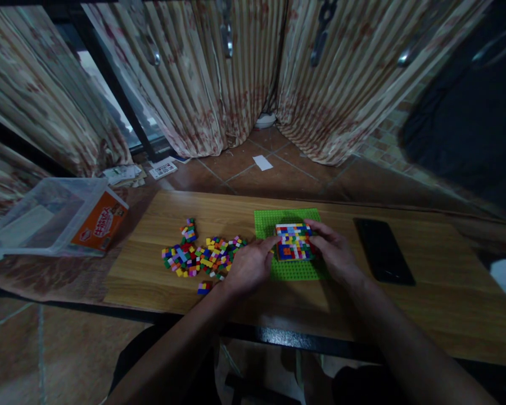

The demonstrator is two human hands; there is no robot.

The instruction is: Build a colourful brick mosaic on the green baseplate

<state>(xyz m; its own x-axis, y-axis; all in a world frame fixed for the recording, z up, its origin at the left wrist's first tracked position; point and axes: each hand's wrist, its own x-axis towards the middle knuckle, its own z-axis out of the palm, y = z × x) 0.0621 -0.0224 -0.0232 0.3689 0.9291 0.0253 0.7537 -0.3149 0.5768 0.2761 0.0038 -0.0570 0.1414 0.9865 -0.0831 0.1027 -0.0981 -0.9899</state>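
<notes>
Mosaic (294,243), right of centre on the plate (295,273), could break apart if the right hand (336,251), fingers partly closed on its edge, presses unevenly against the left hand (251,264), whose hold I cannot tell.

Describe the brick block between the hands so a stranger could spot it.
On the wooden table lies a green studded baseplate. Over it, between left hand and right hand, is the multicoloured brick block: one compact rectangle, unlike the scattered bricks farther left.
</notes>
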